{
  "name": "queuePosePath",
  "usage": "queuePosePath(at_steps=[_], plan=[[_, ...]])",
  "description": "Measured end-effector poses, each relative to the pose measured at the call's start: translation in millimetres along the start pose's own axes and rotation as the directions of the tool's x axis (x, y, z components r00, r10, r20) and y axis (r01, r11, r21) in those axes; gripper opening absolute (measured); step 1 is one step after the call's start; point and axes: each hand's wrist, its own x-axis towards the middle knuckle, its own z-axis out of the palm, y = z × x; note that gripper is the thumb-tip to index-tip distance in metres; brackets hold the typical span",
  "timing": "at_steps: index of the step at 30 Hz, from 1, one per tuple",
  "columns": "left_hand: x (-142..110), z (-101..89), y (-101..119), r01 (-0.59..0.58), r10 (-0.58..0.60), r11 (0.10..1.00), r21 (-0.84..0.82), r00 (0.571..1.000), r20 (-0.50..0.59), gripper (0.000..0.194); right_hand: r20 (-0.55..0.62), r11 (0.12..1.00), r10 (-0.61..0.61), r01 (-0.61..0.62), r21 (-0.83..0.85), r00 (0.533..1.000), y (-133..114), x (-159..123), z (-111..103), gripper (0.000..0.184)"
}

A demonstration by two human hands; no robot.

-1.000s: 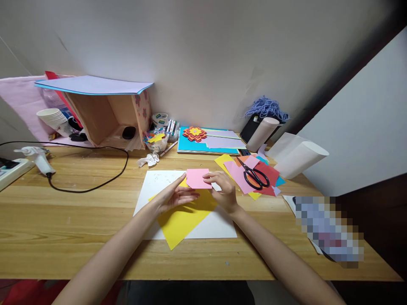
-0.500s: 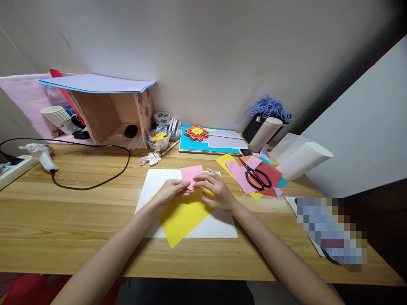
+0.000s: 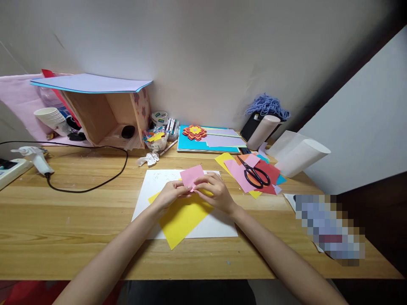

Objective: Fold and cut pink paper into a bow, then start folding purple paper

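Observation:
Between my hands is a small square of pink paper (image 3: 191, 175), held up above the sheets. My left hand (image 3: 171, 195) pinches its lower left edge between thumb and fingers. From the other side, the thumb and fingers of my right hand (image 3: 214, 189) close on its lower right edge, close to my left fingertips. The paper's lower edge is partly hidden by my fingers. Beneath them a yellow sheet (image 3: 182, 220) lies at an angle over a larger white sheet (image 3: 219, 226) on the wooden table.
To the right, black scissors (image 3: 254, 173) rest on coloured paper scraps (image 3: 233, 169). Behind, a layered paper flower (image 3: 194, 132) lies on a blue sheet (image 3: 187, 146). A glue gun (image 3: 34, 159) with its black cord is at the left, near an open box (image 3: 104, 114).
My right fingers have closed onto the pink paper's lower edge beside my left fingers. The square has tilted slightly. The whole view has shifted a little.

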Motion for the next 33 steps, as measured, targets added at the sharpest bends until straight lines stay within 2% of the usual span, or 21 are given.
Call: queuePosePath(at_steps=[6, 12, 17, 25, 28, 30, 31, 33], plan=[[-1, 4.4, 3, -0.068, 0.067, 0.997, 0.031, 0.997, 0.033, 0.044, 0.009, 0.995, 0.097, -0.097, 0.029, 0.995, -1, -1, 1, 0.006], [-3, 8.1, 4, -0.079, 0.079, 0.997, -0.002, 0.997, 0.023, 0.047, -0.043, 0.985, 0.169, -0.167, 0.041, 0.985, -4, 1, -1, 0.003], [-5, 11.0, 4, -0.120, 0.119, 0.991, 0.050, 0.993, 0.021, 0.042, -0.083, 0.973, 0.221, -0.215, 0.079, 0.972, -7, 2, -1, 0.002], [-4, 15.2, -1, -0.152, 0.155, 0.986, 0.072, 0.987, -0.040, 0.045, -0.091, 0.955, 0.286, -0.275, 0.111, 0.954, -10, 1, 2, 0.003], [-4, 15.3, 0, -0.160, 0.164, 0.985, 0.059, 0.984, -0.065, 0.045, -0.125, 0.923, 0.372, -0.352, 0.157, 0.920, -9, 0, 3, 0.004], [-3, 14.1, 0, -0.171, 0.174, 0.984, 0.044, 0.982, -0.079, 0.046, -0.131, 0.862, 0.476, -0.432, 0.263, 0.870, -7, -1, 6, 0.016], [-2, 13.4, -1, -0.175, 0.178, 0.984, 0.039, 0.980, -0.087, 0.047, -0.110, 0.804, 0.542, -0.476, 0.357, 0.833, -5, -1, 8, 0.023], [-1, 12.0, -2, -0.179, 0.182, 0.983, 0.038, 0.978, -0.101, 0.048, 0.010, 0.611, 0.660, -0.544, 0.575, 0.751, -1, -1, 11, 0.037]])
